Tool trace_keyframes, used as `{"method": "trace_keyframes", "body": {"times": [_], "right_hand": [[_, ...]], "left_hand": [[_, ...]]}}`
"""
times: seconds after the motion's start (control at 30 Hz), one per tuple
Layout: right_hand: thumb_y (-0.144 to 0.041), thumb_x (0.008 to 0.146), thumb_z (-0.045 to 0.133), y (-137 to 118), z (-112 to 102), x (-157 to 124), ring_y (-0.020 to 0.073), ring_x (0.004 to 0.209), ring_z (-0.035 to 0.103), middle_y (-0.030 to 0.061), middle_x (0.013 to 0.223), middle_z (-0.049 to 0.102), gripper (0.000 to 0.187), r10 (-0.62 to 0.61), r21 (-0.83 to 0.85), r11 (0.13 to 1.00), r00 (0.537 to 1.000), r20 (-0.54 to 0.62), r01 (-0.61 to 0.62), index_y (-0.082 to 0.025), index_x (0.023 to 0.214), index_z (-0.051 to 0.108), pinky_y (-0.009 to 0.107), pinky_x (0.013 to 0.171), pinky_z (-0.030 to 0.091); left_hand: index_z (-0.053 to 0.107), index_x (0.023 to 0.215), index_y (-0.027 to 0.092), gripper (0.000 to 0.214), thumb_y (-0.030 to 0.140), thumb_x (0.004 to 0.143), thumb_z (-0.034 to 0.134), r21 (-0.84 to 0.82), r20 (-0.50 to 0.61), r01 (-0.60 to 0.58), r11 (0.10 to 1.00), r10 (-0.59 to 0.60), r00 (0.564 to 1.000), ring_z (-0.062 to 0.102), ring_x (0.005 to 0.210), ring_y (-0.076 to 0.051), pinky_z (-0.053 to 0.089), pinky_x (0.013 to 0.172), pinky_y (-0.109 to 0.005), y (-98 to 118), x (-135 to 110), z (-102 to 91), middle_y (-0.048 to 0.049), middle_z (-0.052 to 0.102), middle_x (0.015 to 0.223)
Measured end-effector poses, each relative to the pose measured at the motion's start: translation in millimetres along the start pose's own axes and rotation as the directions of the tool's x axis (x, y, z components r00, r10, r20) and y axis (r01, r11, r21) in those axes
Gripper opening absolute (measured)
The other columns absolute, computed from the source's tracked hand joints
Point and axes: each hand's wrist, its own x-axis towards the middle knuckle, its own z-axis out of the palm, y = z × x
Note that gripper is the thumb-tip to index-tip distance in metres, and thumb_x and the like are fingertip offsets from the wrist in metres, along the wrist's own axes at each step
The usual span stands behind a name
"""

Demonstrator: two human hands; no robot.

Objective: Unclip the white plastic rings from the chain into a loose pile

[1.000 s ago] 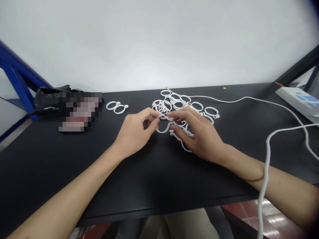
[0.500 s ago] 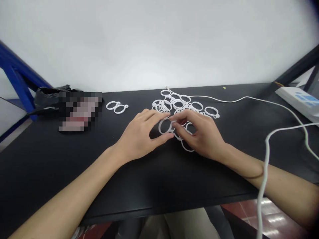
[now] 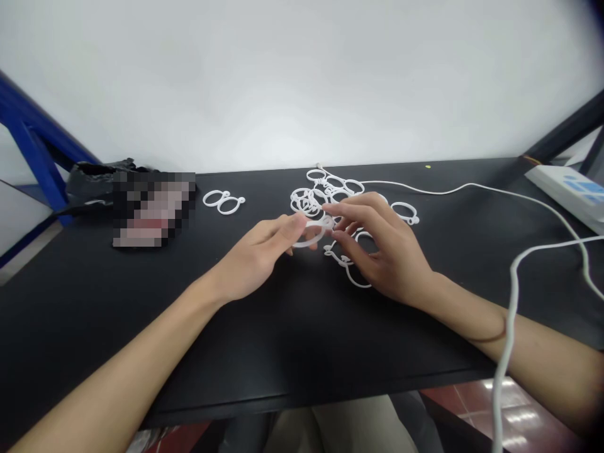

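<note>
My left hand (image 3: 257, 255) pinches a white plastic ring (image 3: 313, 233) and holds it just above the black table (image 3: 141, 314). My right hand (image 3: 384, 248) grips the same ring at its right side, fingers curled over other rings lying under it. A heap of several white rings (image 3: 330, 192) lies just beyond both hands. Two joined white rings (image 3: 223, 201) lie apart to the left.
A blurred-out item on black wrapping (image 3: 141, 204) sits at the far left. A white cable (image 3: 472, 189) runs across the right side and hangs over the front edge by my right forearm. A white power strip (image 3: 569, 192) lies at far right. Blue frame bars (image 3: 28, 151) stand left.
Both hands have lifted one ring slightly off the table, and my left fingers have changed from spread over it to pinching its edge. The view has shifted slightly.
</note>
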Motion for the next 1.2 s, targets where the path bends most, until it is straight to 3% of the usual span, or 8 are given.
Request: {"method": "trace_keyframes", "body": {"times": [0.13, 0.27, 0.37, 0.47, 0.57, 0.67, 0.83, 1.2], "right_hand": [[-0.009, 0.091, 0.055, -2.0, -3.3, 0.3, 0.0172, 0.098, 0.064, 0.0085, 0.114, 0.062, 0.033, -0.05, 0.037, 0.998, 0.998, 0.026, 0.049, -0.021, 0.121, 0.058, 0.031, 0.081, 0.056], [-0.01, 0.091, 0.056, -3.1, -3.2, 0.0, 0.0156, 0.092, 0.065, 0.006, 0.102, 0.067, 0.024, -0.054, 0.097, 0.994, 0.997, 0.056, 0.048, -0.021, 0.111, 0.061, 0.03, 0.079, 0.056], [-0.012, 0.091, 0.056, -2.9, -2.0, 0.0, 0.0137, 0.082, 0.064, 0.004, 0.095, 0.068, 0.02, -0.014, 0.11, 0.994, 0.998, 0.062, 0.007, -0.021, 0.107, 0.062, 0.027, 0.072, 0.055], [-0.012, 0.09, 0.056, -2.2, -1.3, 0.2, 0.0128, 0.077, 0.062, 0.0037, 0.091, 0.066, 0.017, 0.033, 0.101, 0.994, 0.998, 0.051, -0.038, -0.02, 0.104, 0.063, 0.026, 0.07, 0.054], [-0.012, 0.088, 0.057, -1.6, -0.7, 0.1, 0.0123, 0.075, 0.061, 0.0033, 0.089, 0.066, 0.015, 0.084, 0.086, 0.992, 0.995, 0.046, -0.088, -0.019, 0.1, 0.064, 0.027, 0.069, 0.053], [-0.014, 0.088, 0.058, -1.4, 0.1, -0.2, 0.0117, 0.071, 0.061, 0.0023, 0.088, 0.068, 0.012, 0.136, 0.062, 0.988, 0.989, 0.055, -0.14, -0.02, 0.097, 0.063, 0.026, 0.066, 0.053], [-0.016, 0.088, 0.058, -1.5, 0.7, -0.3, 0.0121, 0.071, 0.065, 0.0017, 0.089, 0.072, 0.013, 0.195, 0.059, 0.978, 0.977, 0.09, -0.2, -0.02, 0.099, 0.064, 0.025, 0.064, 0.054], [-0.016, 0.088, 0.058, -2.8, -4.0, 0.6, 0.0125, 0.071, 0.063, 0.001, 0.084, 0.07, 0.006, 0.139, 0.06, 0.988, 0.985, 0.097, -0.145, -0.02, 0.09, 0.062, 0.026, 0.064, 0.052]], "left_hand": [[0.071, 0.09, 0.023, 0.054, 0.053, 0.1, 0.028, -0.109, 0.067, 0.105, 0.989, -0.098, 0.993, 0.063, 0.086, -0.021, 0.05, 0.069, -0.033, -1.2, -0.2, 0.4, -0.0049, 0.07, 0.088], [0.071, 0.086, 0.022, 0.056, 0.054, 0.1, 0.028, -0.134, 0.085, 0.155, 0.979, -0.145, 0.986, 0.062, 0.074, -0.019, 0.052, 0.067, -0.033, 0.5, 1.2, 2.4, -0.0048, 0.067, 0.075], [0.069, 0.084, 0.02, 0.056, 0.054, 0.1, 0.027, -0.053, 0.07, 0.143, 0.988, -0.139, 0.988, 0.061, 0.072, -0.018, 0.051, 0.069, -0.033, 0.6, 1.9, 3.2, -0.0042, 0.065, 0.071], [0.067, 0.096, 0.02, 0.051, 0.053, 0.1, 0.028, 0.211, -0.004, 0.057, 0.976, -0.058, 0.998, 0.062, 0.08, -0.019, 0.051, 0.075, -0.033, -1.1, 1.8, 6.3, -0.0042, 0.068, 0.084], [0.056, 0.123, 0.021, 0.044, 0.053, 0.098, 0.039, 0.495, -0.043, -0.077, 0.865, 0.113, 0.993, 0.06, 0.101, -0.022, 0.048, 0.09, -0.037, -3.9, 1.0, 10.6, -0.0067, 0.064, 0.112], [0.05, 0.129, 0.019, 0.05, 0.054, 0.093, 0.049, 0.625, -0.012, -0.158, 0.764, 0.212, 0.977, 0.056, 0.109, -0.024, 0.047, 0.093, -0.039, -5.6, 0.2, 12.7, -0.0086, 0.06, 0.119], [0.056, 0.119, 0.019, 0.037, 0.043, 0.091, 0.056, 0.712, -0.01, -0.204, 0.671, 0.301, 0.954, 0.057, 0.105, -0.023, 0.048, 0.092, -0.038, -7.4, 0.1, 12.0, -0.0072, 0.063, 0.111], [0.059, 0.116, 0.018, 0.034, 0.039, 0.09, 0.058, 0.711, -0.011, -0.22, 0.668, 0.323, 0.946, 0.06, 0.1, -0.023, 0.049, 0.09, -0.039, -7.6, 1.1, 11.7, -0.0075, 0.068, 0.109]]}}
